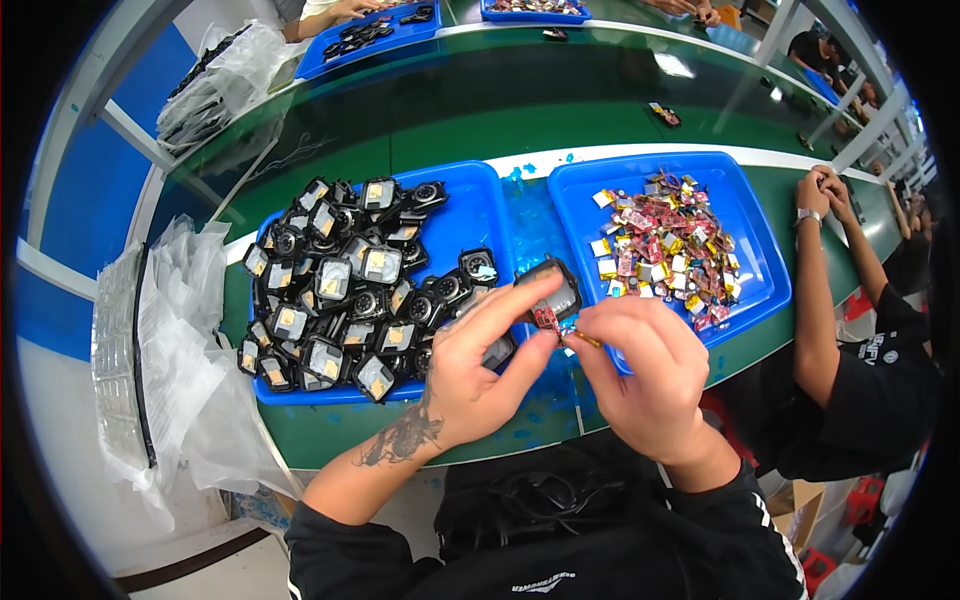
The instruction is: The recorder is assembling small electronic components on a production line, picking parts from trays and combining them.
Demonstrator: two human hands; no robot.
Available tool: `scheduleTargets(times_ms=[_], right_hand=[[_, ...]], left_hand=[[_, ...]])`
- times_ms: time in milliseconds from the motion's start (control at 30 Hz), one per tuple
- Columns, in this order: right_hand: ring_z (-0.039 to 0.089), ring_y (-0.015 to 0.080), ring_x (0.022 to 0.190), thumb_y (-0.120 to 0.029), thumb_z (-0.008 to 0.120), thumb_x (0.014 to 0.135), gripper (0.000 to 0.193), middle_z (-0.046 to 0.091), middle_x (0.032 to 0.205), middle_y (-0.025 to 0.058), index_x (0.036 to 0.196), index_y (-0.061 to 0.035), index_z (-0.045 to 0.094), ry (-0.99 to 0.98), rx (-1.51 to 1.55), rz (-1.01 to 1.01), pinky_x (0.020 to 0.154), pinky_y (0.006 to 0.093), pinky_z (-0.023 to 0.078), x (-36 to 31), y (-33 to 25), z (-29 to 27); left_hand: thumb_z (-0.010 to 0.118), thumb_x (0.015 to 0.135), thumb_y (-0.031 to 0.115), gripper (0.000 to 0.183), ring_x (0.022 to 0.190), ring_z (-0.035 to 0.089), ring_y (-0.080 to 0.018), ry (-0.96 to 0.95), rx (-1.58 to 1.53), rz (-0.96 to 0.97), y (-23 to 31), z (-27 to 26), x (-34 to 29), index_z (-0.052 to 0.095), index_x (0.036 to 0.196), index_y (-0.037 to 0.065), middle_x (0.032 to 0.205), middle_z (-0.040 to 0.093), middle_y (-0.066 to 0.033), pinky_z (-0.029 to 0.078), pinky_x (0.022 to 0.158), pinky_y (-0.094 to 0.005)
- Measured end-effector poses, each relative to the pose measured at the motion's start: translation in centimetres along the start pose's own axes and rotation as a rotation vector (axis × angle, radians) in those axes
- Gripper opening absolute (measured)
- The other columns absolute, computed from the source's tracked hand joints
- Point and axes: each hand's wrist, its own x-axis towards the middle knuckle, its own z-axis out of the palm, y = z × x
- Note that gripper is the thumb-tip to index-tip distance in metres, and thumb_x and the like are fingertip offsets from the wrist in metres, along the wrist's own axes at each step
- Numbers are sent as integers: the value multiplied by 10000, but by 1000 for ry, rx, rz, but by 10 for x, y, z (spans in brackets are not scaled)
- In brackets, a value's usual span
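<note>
My left hand [470, 365] is closed on a black smartwatch case [562, 290], its index finger along the case and its thumb at the lower edge. At that edge sits a small red circuit board [546, 318] with bluish and yellow bits beside it. My right hand [645, 370] pinches at this board with thumb and forefinger; the fingertips partly hide what they grip. To the left, a blue tray [488, 205] holds a heap of black watch cases [335, 278]. On the right, another blue tray [745, 215] carries red circuit boards with small batteries [660, 240].
Crumpled plastic sheeting [185, 340] hangs by the bench's left end. A green conveyor belt [480, 110] runs across behind the trays, with a small assembly [664, 114] lying on it. A co-worker's arms [815, 260] rest at the right; other people's hands and trays are beyond the belt.
</note>
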Motion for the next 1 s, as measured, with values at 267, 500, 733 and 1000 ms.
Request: scheduleTargets(times_ms=[267, 500, 733, 1000], right_hand=[[626, 213, 757, -75, 790, 744, 224, 617, 953, 103, 945, -18, 709, -98, 266, -83, 625, 275, 520, -4, -1, -18], [625, 128, 856, 9, 633, 874, 180, 635, 980, 112, 1041, 73, 615, -170, 846, 578, 697, 236, 540, -21, 19, -19], [635, 126, 745, 44, 741, 760, 188, 643, 899, 107, 938, 8, 688, -173, 558, 382, 616, 231, 519, -13, 11, -20], [612, 100, 716, 7, 691, 811, 59, 657, 828, 63, 863, 2, 664, -415, 484, 461, 580, 220, 472, 4, 11, -39]], left_hand=[[772, 716, -7, 192, 852, 697, -278, -92, 249, 279, 5, -9, 5, 703, 894, 18, 1048, 702, -182, 547, 758, -344], [788, 693, -21, 234, 867, 697, -273, -118, 252, 354, 2, -9, 6, 697, 900, 37, 1066, 699, -181, 550, 749, -335], [775, 698, 10, 201, 867, 678, -267, -131, 321, 373, -1, -6, 4, 707, 887, 17, 1052, 697, -142, 562, 715, -322], [766, 704, -12, 172, 838, 686, -270, -191, 266, 275, 2, -7, 6, 708, 861, 23, 988, 707, -136, 541, 734, -324]])
